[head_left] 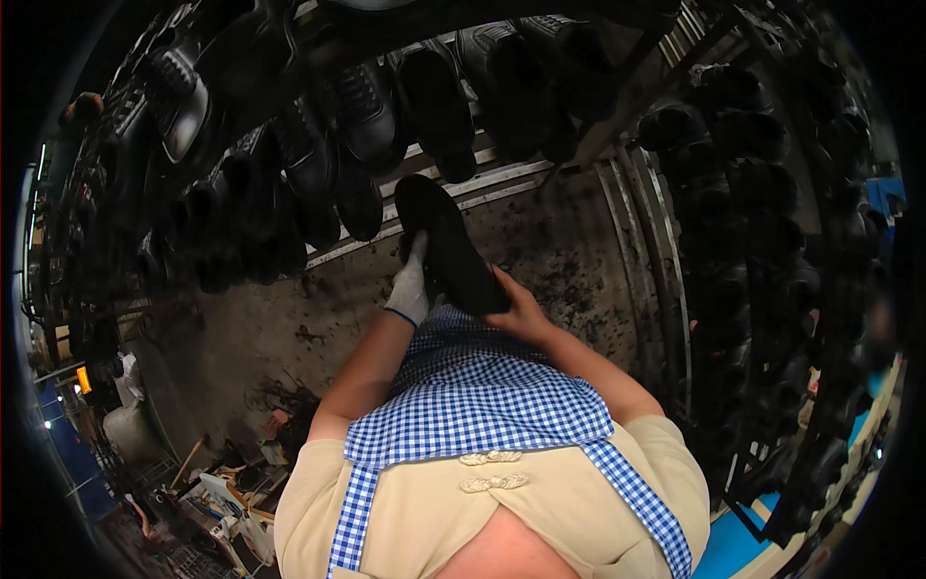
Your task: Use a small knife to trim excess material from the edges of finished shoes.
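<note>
A black shoe point(446, 241) is held sole-up in front of me, its toe pointing away toward the racks. My left hand point(411, 286), in a white work glove, grips the shoe's left side with the fingers up along its edge. My right hand point(519, 311), bare, holds the shoe's heel end from the right and below. My blue-and-white checked apron point(482, 386) lies just under both hands.
Racks of black shoes point(357, 116) hang ahead and to the left. More black shoes on a rack point(752, 193) fill the right side. Metal rails point(482, 183) cross the dirty floor point(289, 318). Clutter and tools point(222, 482) lie at lower left.
</note>
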Motion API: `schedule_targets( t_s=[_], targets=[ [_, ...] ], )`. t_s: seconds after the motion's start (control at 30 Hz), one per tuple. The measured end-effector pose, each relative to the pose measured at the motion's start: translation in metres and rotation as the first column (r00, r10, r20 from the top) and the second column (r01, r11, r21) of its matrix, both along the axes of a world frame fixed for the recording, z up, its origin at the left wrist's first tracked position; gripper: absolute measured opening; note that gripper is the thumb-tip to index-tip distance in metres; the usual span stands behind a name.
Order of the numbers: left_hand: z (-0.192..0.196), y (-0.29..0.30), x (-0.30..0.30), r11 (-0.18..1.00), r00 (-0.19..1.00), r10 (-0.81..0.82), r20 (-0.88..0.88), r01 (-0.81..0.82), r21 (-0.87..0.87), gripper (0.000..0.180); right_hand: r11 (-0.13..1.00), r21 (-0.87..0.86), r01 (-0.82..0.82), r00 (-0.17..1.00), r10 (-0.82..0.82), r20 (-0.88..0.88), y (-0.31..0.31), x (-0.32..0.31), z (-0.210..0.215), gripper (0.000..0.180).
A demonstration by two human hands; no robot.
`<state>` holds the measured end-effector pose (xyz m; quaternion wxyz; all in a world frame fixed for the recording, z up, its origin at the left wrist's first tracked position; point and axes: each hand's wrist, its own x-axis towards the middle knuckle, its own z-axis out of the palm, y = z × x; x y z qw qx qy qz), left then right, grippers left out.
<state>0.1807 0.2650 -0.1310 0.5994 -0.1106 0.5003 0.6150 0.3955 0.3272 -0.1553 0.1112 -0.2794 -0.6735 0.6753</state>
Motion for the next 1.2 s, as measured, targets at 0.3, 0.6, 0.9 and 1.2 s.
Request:
schedule_targets(
  t_s=[0.3,0.6,0.9,1.2],
  targets=[
    [-0.036,0.061,-0.095,0.993,0.859,0.101,-0.502,-0.121,-0.006,0.071,0.978,-0.116,0.173,0.977,-0.185,-0.105,0.077,-0.184,-0.061,0.080],
    [-0.052,0.130,-0.066,0.774,-0.708,-0.303,-0.638,0.207,-0.598,0.060,0.956,-0.077,0.282,0.930,-0.253,0.266,0.032,-0.079,-0.096,0.034],
    [0.087,0.123,0.007,0.327,-0.278,-0.580,-0.766,0.782,-0.531,0.047,0.757,-0.162,0.633,0.771,-0.636,0.039,0.042,0.007,0.011,0.069],
    [0.120,0.091,0.035,0.480,0.550,-0.782,-0.292,0.831,0.280,0.035,0.832,0.089,0.548,0.828,-0.524,-0.198,0.035,0.044,0.132,0.073]
  ],
)
